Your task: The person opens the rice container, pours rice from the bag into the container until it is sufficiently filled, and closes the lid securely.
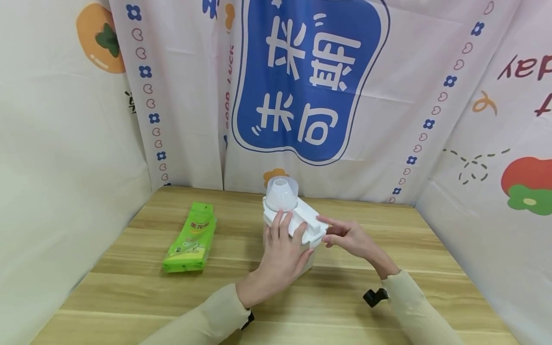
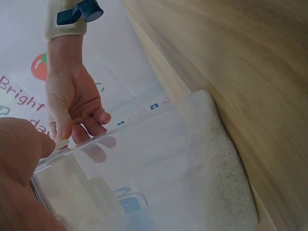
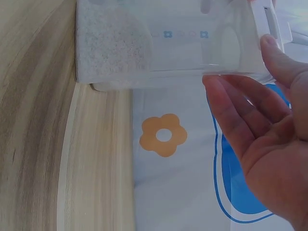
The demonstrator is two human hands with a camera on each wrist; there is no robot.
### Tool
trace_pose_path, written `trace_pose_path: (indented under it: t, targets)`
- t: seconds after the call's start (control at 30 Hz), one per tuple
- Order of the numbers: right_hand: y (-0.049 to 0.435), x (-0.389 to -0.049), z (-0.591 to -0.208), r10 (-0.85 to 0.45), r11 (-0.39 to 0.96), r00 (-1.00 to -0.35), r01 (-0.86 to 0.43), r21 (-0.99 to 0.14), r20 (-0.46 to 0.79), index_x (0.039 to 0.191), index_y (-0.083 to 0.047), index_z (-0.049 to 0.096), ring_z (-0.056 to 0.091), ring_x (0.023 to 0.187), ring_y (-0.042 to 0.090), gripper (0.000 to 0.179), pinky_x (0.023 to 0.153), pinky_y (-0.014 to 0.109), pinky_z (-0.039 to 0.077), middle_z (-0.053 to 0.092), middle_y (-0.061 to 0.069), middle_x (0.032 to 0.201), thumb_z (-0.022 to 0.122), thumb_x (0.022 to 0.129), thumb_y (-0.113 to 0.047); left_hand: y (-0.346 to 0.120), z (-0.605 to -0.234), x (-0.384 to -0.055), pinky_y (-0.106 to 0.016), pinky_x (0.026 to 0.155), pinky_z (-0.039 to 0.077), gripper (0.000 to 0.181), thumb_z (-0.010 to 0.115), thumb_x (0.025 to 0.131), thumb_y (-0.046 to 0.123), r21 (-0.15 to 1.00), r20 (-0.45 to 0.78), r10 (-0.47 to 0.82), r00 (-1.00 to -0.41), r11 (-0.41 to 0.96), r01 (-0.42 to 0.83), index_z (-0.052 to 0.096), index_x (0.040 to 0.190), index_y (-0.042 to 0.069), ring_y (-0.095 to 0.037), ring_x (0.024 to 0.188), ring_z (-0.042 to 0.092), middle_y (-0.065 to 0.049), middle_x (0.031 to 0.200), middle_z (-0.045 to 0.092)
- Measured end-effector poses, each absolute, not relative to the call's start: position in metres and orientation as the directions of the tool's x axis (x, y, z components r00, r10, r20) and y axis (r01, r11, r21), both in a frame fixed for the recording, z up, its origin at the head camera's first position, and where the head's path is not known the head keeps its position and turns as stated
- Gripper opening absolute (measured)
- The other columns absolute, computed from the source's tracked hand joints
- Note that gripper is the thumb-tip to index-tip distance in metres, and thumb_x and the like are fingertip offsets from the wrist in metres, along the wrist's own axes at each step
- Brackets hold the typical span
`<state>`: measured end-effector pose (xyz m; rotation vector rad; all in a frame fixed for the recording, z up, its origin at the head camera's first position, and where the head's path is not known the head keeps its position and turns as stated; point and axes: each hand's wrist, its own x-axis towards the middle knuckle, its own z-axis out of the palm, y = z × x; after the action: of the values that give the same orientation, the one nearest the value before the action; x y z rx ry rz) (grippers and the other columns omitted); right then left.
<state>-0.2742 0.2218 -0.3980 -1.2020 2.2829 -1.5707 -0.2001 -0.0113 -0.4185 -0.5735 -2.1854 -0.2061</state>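
A clear, tall container (image 3: 192, 43) stands on the table with white rice (image 3: 113, 45) in its bottom part. Its white lid (image 1: 309, 213) carries a see-through cup (image 1: 282, 193) on the far left end. My left hand (image 1: 278, 258) lies over the lid with fingers spread on top and the thumb down at the near edge. At the lid's right end, my right hand (image 1: 355, 238) pinches the edge, index finger above and thumb lower on the white latch (image 3: 266, 21). The other right fingers sit by the clear wall in the right wrist view.
On the left of the wooden table (image 1: 142, 287) lies a bright green plastic packet (image 1: 191, 239). Printed white cloth (image 1: 189, 120) hangs behind the table and along both sides. Black wrist mounts (image 1: 375, 297) show near the sleeves.
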Motion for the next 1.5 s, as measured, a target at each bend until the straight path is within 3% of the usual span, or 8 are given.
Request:
trace_pose_path:
  t: [0.17,0.4,0.87,1.17,1.33,1.43,1.5]
  targets:
    - [0.223,-0.275,-0.397,-0.649,0.158,-0.691,-0.532,-0.832,0.319,0.140,0.009,0.045,0.072,0.080,0.014,0.052,0.068,0.032,0.061,0.066,0.034,0.109,0.064,0.094,-0.005,-0.007,-0.418,-0.200,-0.064,0.097,0.042,0.061,0.077,0.080,0.044,-0.021,0.779,0.308,-0.545,0.883,0.469,0.051,0.126,0.014,-0.044,0.132,0.034,-0.026,0.137,0.043]
    - [0.225,-0.277,-0.396,-0.638,0.150,-0.699,-0.523,-0.839,0.322,0.138,0.010,0.046,0.071,0.082,0.009,0.050,0.068,0.035,0.061,0.065,0.035,0.111,0.064,0.093,-0.004,-0.002,-0.416,-0.201,-0.061,0.098,0.040,0.055,0.078,0.081,0.041,0.032,0.778,0.280,-0.562,0.877,0.480,0.055,0.125,0.018,-0.042,0.132,0.034,-0.026,0.137,0.044]
    - [0.234,-0.288,-0.394,-0.685,0.160,-0.665,-0.536,-0.829,0.298,0.140,0.006,0.047,0.071,0.090,0.011,0.050,0.074,0.036,0.061,0.071,0.017,0.115,0.062,0.094,-0.003,0.005,-0.412,-0.199,-0.062,0.099,0.039,0.054,0.071,0.086,0.044,0.098,0.694,0.291,-0.659,0.868,0.487,0.052,0.130,0.020,-0.042,0.136,0.030,-0.027,0.143,0.038]
    - [0.248,-0.302,-0.378,-0.721,0.196,-0.652,-0.517,-0.834,0.235,0.146,0.003,0.040,0.069,0.102,0.013,0.052,0.084,0.047,0.058,0.057,0.034,0.129,0.057,0.098,-0.004,0.016,-0.400,-0.195,-0.076,0.102,0.030,0.056,0.059,0.093,0.051,0.184,0.621,0.367,-0.693,0.791,0.583,0.045,0.138,0.019,-0.050,0.142,0.019,-0.022,0.149,0.033]
    - [0.257,-0.307,-0.375,-0.714,0.199,-0.669,-0.477,-0.856,0.206,0.148,0.003,0.037,0.069,0.105,0.014,0.052,0.086,0.051,0.057,0.051,0.036,0.135,0.053,0.099,-0.001,0.019,-0.388,-0.192,-0.079,0.100,0.031,0.060,0.051,0.097,0.054,0.190,0.522,0.458,-0.720,0.760,0.621,0.037,0.144,0.020,-0.053,0.143,0.014,-0.022,0.154,0.028]
    - [0.260,-0.308,-0.372,-0.705,0.221,-0.684,-0.463,-0.858,0.187,0.148,0.001,0.038,0.069,0.107,0.013,0.051,0.089,0.050,0.056,0.050,0.033,0.138,0.054,0.099,-0.004,0.016,-0.377,-0.192,-0.072,0.103,0.035,0.060,0.048,0.098,0.055,0.161,0.467,0.500,-0.729,0.763,0.626,0.038,0.144,0.018,-0.051,0.143,0.022,-0.020,0.152,0.033]
    - [0.262,-0.307,-0.368,-0.702,0.232,-0.688,-0.465,-0.854,0.184,0.147,0.002,0.040,0.068,0.108,0.013,0.050,0.089,0.051,0.055,0.051,0.032,0.139,0.054,0.099,-0.005,0.011,-0.368,-0.193,-0.062,0.106,0.041,0.057,0.050,0.098,0.052,0.132,0.467,0.520,-0.715,0.759,0.638,0.043,0.141,0.015,-0.045,0.140,0.035,-0.018,0.147,0.043]
